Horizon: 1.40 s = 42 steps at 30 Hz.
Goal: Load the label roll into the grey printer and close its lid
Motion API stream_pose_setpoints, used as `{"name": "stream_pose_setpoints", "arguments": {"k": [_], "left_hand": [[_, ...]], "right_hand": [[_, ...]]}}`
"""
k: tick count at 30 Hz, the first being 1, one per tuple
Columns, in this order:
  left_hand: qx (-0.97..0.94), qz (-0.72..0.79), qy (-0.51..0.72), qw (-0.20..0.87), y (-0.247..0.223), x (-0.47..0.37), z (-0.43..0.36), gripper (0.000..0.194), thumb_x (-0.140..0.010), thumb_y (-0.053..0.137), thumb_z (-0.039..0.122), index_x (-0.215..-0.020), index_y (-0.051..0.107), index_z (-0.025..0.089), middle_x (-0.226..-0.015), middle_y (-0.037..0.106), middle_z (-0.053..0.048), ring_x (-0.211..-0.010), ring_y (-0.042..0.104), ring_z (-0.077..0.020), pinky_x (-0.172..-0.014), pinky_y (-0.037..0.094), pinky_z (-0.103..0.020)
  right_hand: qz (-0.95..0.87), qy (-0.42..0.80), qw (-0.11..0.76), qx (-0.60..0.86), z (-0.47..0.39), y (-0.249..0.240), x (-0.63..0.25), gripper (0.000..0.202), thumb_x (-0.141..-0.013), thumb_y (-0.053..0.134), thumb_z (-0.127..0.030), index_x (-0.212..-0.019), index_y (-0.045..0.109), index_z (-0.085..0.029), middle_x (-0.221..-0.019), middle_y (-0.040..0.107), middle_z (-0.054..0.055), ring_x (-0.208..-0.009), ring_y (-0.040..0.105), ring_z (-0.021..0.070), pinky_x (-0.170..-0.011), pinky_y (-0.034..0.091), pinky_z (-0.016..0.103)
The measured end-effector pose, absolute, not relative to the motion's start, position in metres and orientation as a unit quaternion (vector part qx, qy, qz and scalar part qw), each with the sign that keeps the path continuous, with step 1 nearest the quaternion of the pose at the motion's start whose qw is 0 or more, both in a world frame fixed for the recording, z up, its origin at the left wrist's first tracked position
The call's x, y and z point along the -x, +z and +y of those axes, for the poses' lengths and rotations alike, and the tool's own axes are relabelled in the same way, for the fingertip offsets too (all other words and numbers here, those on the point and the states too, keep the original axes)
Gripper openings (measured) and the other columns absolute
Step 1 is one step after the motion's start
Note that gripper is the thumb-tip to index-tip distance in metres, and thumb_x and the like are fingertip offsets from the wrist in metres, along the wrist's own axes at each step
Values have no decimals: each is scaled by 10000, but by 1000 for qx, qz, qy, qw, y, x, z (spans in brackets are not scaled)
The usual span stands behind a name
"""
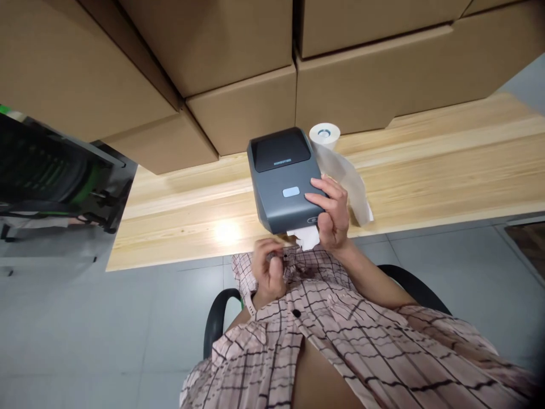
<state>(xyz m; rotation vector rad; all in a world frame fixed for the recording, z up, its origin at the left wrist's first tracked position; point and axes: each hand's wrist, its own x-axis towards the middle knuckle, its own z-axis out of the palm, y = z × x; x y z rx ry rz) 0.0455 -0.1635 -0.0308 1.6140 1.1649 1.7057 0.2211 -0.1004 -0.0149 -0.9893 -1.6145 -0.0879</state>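
Observation:
A dark grey label printer (276, 196) with a black window and a pale blue button stands at the front of the wooden table. Torn white paper (307, 237) hangs from its front slot. My right hand (334, 213) grips the printer's right front corner, two fingers on its top and the thumb beside the paper. Just below the printer's left front edge is my left hand (269, 270), closed with fingers curled and slightly blurred; whatever it may hold is hidden. From a white paper roll (325, 135) behind the printer, a loose strip (349, 182) curves down along its right side.
Large cardboard boxes (247, 108) line the back of the wooden table (434, 170). Black chair armrests (217, 321) flank my body. At far left is a dark, green-trimmed object (51, 165), not clearly identifiable. Grey floor tiles lie below the table's front edge.

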Motion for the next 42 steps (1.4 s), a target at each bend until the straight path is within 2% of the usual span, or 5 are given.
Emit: {"name": "stream_pose_setpoints", "arguments": {"k": [3, 6, 20, 26, 42], "left_hand": [[-524, 423, 427, 604, -21, -52, -167, 477, -974, 588, 609, -1001, 778, 172, -871, 760, -78, -686, 683, -189, -600, 563, -322], [-414, 400, 352, 738, -2, -62, -153, 567, -850, 725, 683, -939, 797, 128, -916, 792, -123, -734, 723, -215, -545, 556, -291], [-419, 503, 442, 612, 12, -83, -150, 617, -661, 845, 753, -490, 687, 182, -477, 591, 16, -484, 462, -90, -497, 403, -256], [-403, 481, 414, 660, 5, -81, -147, 543, -705, 862, 679, -602, 722, 165, -585, 696, -24, -555, 631, -141, -565, 514, -279], [-360, 328, 309, 817, 1, -52, -141, 500, -660, 954, 569, -960, 815, 193, -939, 812, -68, -766, 726, -158, -795, 595, -305]], "right_hand": [[-668, -32, 613, 422, -100, -16, -216, 396, -1099, 277, -378, -1292, 615, -304, -1401, 641, 62, -1417, 557, 292, -1155, 470, 566], [-672, -24, 615, 413, -101, -16, -216, 394, -1106, 288, -393, -1293, 624, -305, -1403, 643, 53, -1417, 557, 286, -1157, 465, 550], [-688, -20, 586, 429, -104, -10, -222, 411, -1106, 257, -389, -1290, 617, -317, -1410, 640, 50, -1412, 556, 279, -1149, 470, 555], [-755, -67, 479, 443, -98, 14, -232, 465, -1111, 274, -526, -1247, 671, -324, -1336, 701, 25, -1348, 571, 271, -1231, 309, 561], [-822, -104, 350, 438, -88, 46, -231, 333, -1106, 444, -506, -1075, 681, -274, -1348, 721, 8, -1175, 586, 265, -1015, 363, 485]]}}
